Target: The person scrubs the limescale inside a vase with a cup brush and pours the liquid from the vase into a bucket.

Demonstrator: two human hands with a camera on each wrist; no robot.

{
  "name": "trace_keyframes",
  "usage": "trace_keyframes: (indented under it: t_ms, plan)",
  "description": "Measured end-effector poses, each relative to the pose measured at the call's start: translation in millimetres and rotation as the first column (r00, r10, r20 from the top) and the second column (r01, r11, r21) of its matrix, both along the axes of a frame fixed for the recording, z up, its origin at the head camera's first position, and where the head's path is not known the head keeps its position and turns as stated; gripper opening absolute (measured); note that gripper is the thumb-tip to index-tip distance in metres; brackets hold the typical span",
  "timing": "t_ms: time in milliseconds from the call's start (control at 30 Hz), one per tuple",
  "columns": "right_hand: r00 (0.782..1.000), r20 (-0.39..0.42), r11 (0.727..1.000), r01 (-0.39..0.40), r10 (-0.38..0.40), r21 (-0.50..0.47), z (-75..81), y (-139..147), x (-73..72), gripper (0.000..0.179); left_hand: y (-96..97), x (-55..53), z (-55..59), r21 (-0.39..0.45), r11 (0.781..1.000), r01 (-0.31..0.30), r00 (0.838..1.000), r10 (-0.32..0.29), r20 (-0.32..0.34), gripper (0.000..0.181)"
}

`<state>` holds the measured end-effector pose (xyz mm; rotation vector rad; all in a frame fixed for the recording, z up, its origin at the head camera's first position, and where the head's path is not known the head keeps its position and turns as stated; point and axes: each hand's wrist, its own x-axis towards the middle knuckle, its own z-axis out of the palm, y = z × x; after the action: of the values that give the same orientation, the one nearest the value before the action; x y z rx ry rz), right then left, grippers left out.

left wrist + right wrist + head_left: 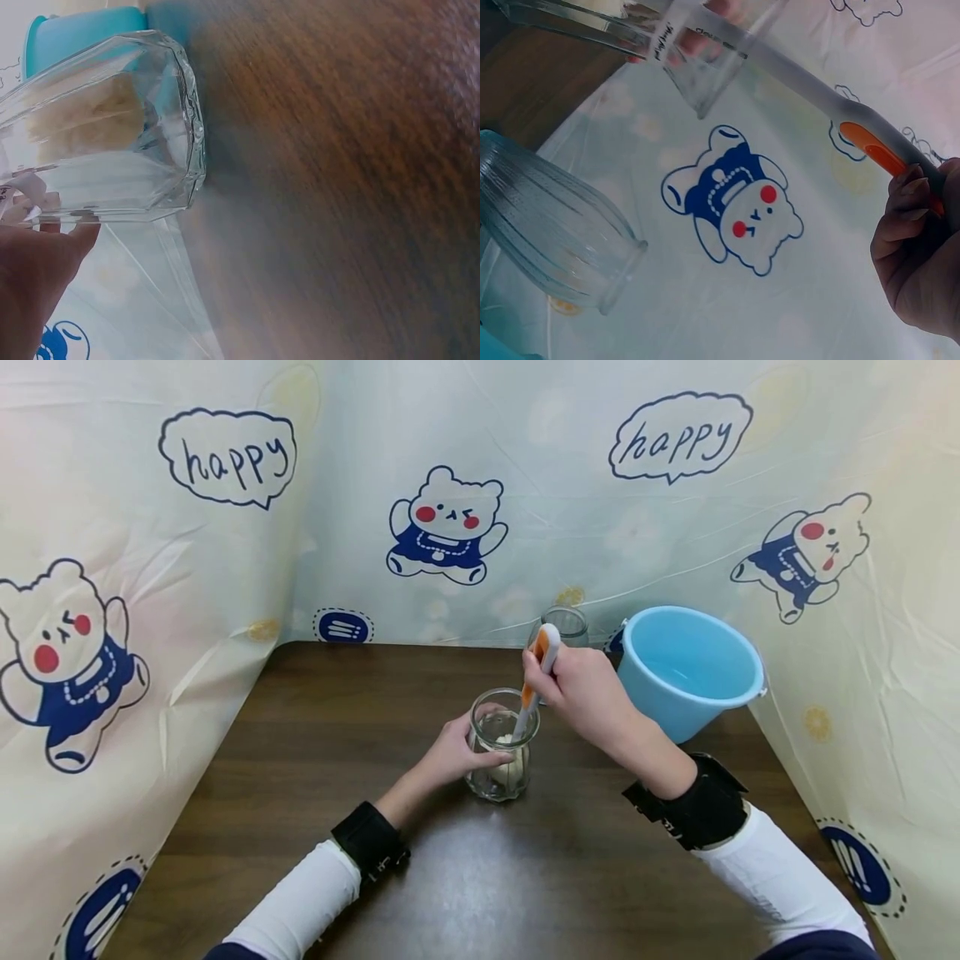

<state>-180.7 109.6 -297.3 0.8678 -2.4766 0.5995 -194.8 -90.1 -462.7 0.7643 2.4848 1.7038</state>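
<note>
A clear glass jar (497, 777) stands on the brown table, and my left hand (457, 752) grips its side with thumb and fingers around it. My right hand (588, 693) holds the orange and white handle of a bottle brush (550, 647) above the jar. Its shaft slopes down through the jar's mouth, and a pale, sponge-like head sits inside. In the left wrist view, that tan head (94, 116) shows through the faceted glass. The right wrist view shows my fingers curled around the grey handle with its orange grip (870, 146).
Behind my right hand stands a ribbed glass vase (555, 225), partly hidden in the head view. A light blue bucket (675, 710) is to the right on the wooden table (322, 718). A printed curtain (450, 410) encloses the back and sides.
</note>
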Motion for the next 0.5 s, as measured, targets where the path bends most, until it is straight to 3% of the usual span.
trace_keyframes:
  t_ms: [100,200,500]
  plan:
    - [0.999,-0.046,0.999,0.001,-0.002,-0.033,5.0,1.0,0.7,0.027,0.1,6.2,10.2,-0.009,1.000,0.002,1.000,-0.002,0.000,0.068]
    - [0.997,-0.077,0.999,-0.007,0.003,-0.048,7.4,1.5,1.1,0.026,0.8,8.4,12.3,-0.009,1.000,-0.002,1.000,0.002,0.006,0.067]
    - [0.999,0.040,0.999,0.014,-0.016,0.052,-11.4,-3.0,0.2,0.031,1.4,7.3,12.1,0.018,1.000,0.001,1.000,-0.001,0.021,0.066]
